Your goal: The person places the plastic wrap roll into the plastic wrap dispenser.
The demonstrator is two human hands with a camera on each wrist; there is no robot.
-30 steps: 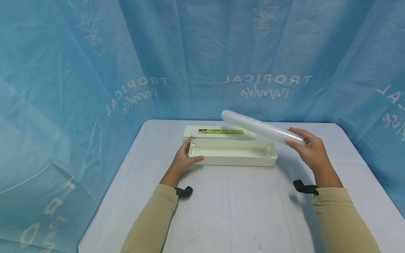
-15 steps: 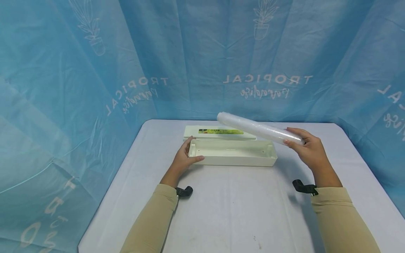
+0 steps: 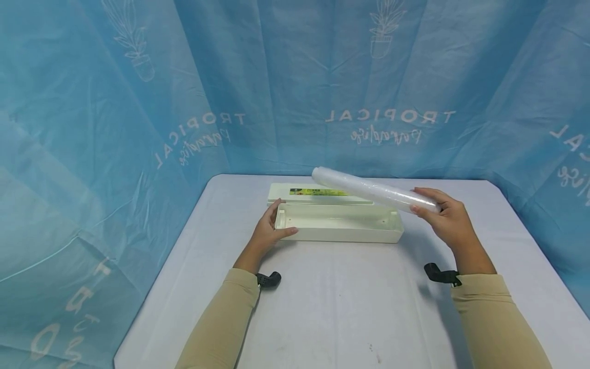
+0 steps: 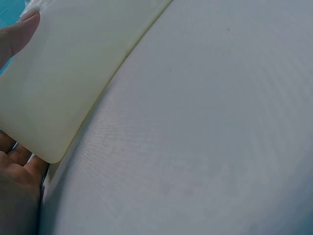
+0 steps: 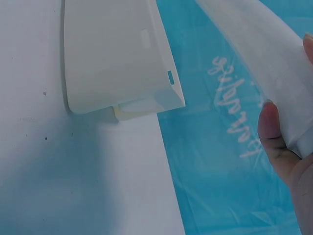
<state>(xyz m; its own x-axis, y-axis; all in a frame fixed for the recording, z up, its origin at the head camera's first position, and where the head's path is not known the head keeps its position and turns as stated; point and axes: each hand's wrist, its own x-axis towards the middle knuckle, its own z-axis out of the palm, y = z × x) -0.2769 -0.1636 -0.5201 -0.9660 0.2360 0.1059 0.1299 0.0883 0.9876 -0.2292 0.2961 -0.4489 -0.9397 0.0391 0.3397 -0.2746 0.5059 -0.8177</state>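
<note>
A long, slim roll point(image 3: 364, 187) of clear, whitish film hangs in the air, slanting over the right part of a box. Its surface is smooth and glossy, with pale streaks of light, and it looks like an even cylinder. The left end is raised and points away from the person; the right end sits in the right hand point(image 3: 444, 215), thumb on the near side and fingers curled over the far side, gripping it firmly.

Below the roll, the box point(image 3: 341, 234) is cream-coloured, narrow and open-topped, resting on the table. The left hand point(image 3: 267, 230) holds its left end, thumb against the front wall and fingers bent around behind.

Just behind the box lies a matching pale lid point(image 3: 276, 192) with a yellow-green label point(image 3: 313, 191), partly hidden by the roll. White cloth covers the table point(image 3: 332, 302); a blue printed curtain point(image 3: 286, 77) surrounds it.
</note>
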